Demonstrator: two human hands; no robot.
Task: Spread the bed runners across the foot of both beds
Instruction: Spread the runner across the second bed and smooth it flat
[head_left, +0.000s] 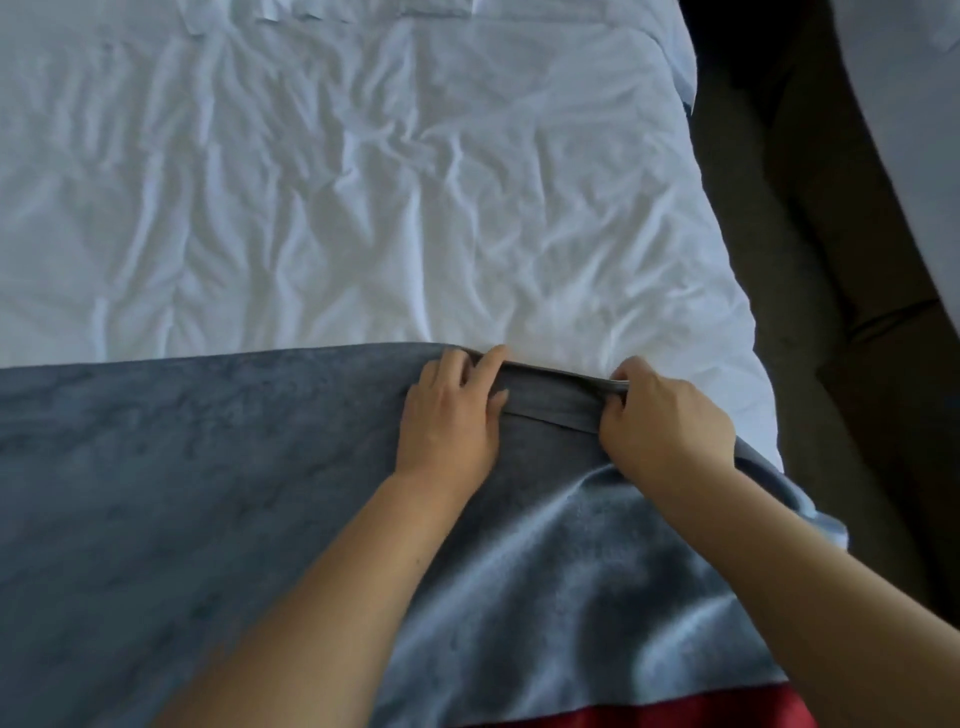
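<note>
A grey-blue plush bed runner (182, 493) lies across the foot of a bed with a wrinkled white duvet (337, 182). Its far edge is folded back into a narrow hem near the bed's right side. My left hand (449, 415) rests on the runner with fingers over that folded edge, pinching it. My right hand (667, 421) grips the same folded edge a little to the right, fingers curled around it. The runner's right end drapes over the bed's side.
A dark carpeted aisle (831, 260) runs along the bed's right side. The white corner of a second bed (914, 78) shows at the top right. Red fabric (675, 712) peeks out at the bottom, under the runner's near edge.
</note>
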